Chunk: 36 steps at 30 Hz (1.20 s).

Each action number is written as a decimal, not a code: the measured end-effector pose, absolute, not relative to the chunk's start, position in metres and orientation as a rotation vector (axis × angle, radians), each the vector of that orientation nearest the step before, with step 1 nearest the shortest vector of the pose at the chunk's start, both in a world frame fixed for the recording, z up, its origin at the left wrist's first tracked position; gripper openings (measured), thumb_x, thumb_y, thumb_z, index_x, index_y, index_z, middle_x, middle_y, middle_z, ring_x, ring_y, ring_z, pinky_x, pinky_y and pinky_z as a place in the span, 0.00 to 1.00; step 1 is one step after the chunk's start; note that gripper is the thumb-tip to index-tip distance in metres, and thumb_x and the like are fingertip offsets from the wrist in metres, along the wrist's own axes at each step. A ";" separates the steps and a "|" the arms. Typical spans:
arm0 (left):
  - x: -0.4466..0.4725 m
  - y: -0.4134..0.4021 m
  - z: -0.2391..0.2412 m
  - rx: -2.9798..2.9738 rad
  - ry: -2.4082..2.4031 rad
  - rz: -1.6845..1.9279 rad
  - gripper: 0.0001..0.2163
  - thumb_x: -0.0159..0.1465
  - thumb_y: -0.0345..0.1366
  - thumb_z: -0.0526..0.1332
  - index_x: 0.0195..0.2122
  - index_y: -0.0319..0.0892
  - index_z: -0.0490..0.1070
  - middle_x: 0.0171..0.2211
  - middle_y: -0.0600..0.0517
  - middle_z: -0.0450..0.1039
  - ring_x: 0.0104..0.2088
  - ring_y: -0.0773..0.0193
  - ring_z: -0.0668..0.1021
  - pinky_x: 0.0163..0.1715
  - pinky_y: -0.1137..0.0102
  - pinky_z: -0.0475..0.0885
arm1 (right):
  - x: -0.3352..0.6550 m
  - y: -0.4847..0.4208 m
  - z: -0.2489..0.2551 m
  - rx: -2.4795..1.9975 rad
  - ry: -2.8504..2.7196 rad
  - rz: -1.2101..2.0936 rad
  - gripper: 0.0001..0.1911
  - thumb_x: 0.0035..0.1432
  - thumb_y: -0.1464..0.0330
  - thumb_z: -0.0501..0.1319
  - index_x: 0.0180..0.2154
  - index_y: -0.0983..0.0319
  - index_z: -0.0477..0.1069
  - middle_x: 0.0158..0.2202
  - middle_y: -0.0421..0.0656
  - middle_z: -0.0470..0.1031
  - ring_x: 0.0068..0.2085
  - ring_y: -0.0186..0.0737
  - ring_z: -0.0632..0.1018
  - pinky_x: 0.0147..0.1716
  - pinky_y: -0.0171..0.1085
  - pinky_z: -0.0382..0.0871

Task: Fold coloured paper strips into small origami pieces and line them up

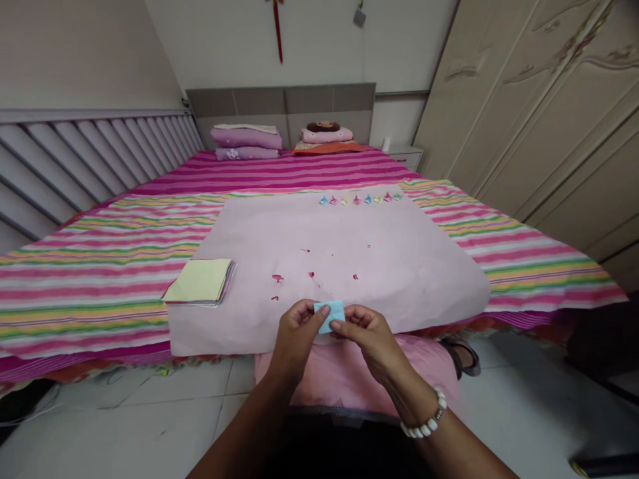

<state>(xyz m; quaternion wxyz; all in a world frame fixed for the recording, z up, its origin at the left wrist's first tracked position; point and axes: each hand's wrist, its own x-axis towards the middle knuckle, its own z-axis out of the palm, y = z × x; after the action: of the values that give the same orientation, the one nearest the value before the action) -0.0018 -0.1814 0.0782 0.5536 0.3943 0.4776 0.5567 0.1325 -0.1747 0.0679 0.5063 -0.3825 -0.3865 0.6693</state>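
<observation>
A small light-blue square of folded paper [335, 310] is held between my two hands, just above the near edge of the pale sheet [259, 229]. My left hand [301, 332] pinches its left side, thumb on top. On the right side, my right hand [365, 332] grips the paper with its thumb across the lower corner. Both sets of fingertips beneath the paper are partly hidden. A white bead bracelet [424, 427] circles my right wrist.
A stack of coloured paper [200, 281] lies on the sheet's left side. Several small folded paper pieces [357, 199] stand in a row at its far edge. Red marks or scraps [277, 278] dot the middle. Folded bedding [248, 141] sits by the headboard.
</observation>
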 end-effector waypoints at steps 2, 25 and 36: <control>-0.002 -0.182 0.077 0.949 1.140 1.313 0.10 0.52 0.41 0.68 0.26 0.39 0.72 0.22 0.56 0.70 0.24 0.70 0.70 0.27 0.75 0.65 | 0.134 -0.173 0.068 -0.952 -0.921 1.571 0.09 0.39 0.66 0.73 0.24 0.64 0.77 0.22 0.40 0.77 0.24 0.33 0.74 0.29 0.34 0.68; -0.003 -0.189 0.071 0.987 1.097 1.224 0.10 0.53 0.40 0.67 0.24 0.39 0.70 0.18 0.59 0.61 0.22 0.72 0.62 0.24 0.75 0.57 | 0.146 -0.175 0.073 -0.859 -1.137 1.187 0.17 0.44 0.70 0.71 0.39 0.58 0.77 0.33 0.41 0.78 0.34 0.37 0.76 0.36 0.37 0.71; 0.003 -0.190 0.068 1.154 1.069 1.290 0.21 0.56 0.35 0.66 0.50 0.42 0.68 0.29 0.54 0.72 0.31 0.67 0.74 0.33 0.72 0.68 | 0.148 -0.179 0.075 -0.932 -1.053 1.367 0.11 0.41 0.65 0.73 0.29 0.60 0.77 0.24 0.39 0.77 0.24 0.36 0.76 0.27 0.37 0.73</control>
<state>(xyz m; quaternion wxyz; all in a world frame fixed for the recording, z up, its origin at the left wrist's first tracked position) 0.0028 -0.1901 0.0676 0.5258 0.4825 0.4468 0.5395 0.1479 -0.1788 0.0748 0.5566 -0.3948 -0.4462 0.5790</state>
